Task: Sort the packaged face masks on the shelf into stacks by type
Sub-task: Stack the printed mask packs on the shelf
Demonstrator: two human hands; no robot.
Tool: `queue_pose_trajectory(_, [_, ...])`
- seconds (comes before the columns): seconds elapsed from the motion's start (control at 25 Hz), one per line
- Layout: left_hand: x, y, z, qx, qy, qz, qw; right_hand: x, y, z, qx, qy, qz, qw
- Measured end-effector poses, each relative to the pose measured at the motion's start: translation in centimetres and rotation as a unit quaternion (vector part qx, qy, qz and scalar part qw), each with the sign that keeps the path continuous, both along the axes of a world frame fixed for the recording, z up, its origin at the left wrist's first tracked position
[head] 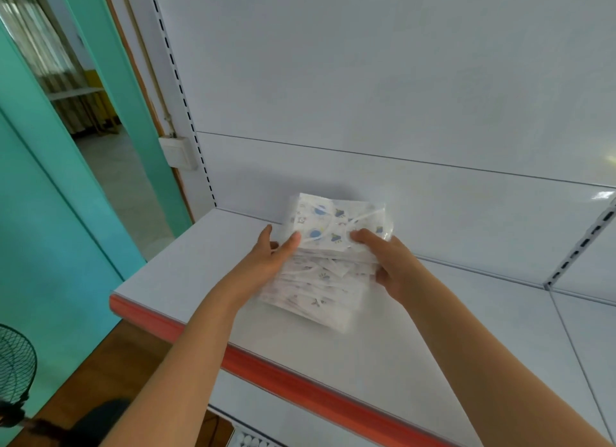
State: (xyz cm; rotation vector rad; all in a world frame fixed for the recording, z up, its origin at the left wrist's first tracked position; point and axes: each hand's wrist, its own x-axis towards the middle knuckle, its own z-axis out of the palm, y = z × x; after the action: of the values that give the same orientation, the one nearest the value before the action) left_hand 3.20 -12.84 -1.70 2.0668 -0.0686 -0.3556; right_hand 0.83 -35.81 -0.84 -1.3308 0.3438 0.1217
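You have a thick stack of packaged face masks (320,263) at the centre of the frame, sitting on the white shelf (186,266) or held just above it; which one is hard to tell. Your left hand (266,263) braces the stack's left side, thumb laid on the top packet and fingers down the far edge. Your right hand (390,263) closes its grip round the right side, thumb over the top. Holding it from both sides keeps the slippery packets from sliding apart, since the lower ones already fan out toward the orange shelf edge (266,373). The top packet shows a blue cartoon print. No second stack is visible, so the sorting looks barely begun.
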Motion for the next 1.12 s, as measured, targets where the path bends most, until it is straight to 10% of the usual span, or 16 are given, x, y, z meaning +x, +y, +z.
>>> queue_pose_trajectory(0.16, [-2.0, -0.6, -2.7, 0.175, -0.132, -0.033, 0.975, -0.7, 0.4, -0.5, 0.061, -0.003, -0.009, 0.998])
queue_pose_trajectory(0.64, [-2.1, -0.3, -2.6, 0.101, -0.118, -0.026, 0.987, -4.8, -0.2, 6.6, 0.116, -0.162, -0.034, 0.979])
queue_pose_trajectory(0.8, [-0.9, 0.7, -1.9, 0.056, -0.048, -0.023, 0.997, -5.8, -0.5, 5.4, 0.102, -0.058, 0.021, 0.993])
queue_pose_trajectory(0.96, [-0.2, 2.4, 1.1, -0.138, 0.063, 0.153, 0.977, -6.0, 0.2, 0.6, -0.111, 0.054, -0.011, 0.992])
queue_pose_trajectory(1.12, [-1.1, 1.5, 4.6, -0.074, 0.166, 0.052, 0.982, -6.3, 0.1, 0.6, -0.150, 0.010, 0.043, 0.988])
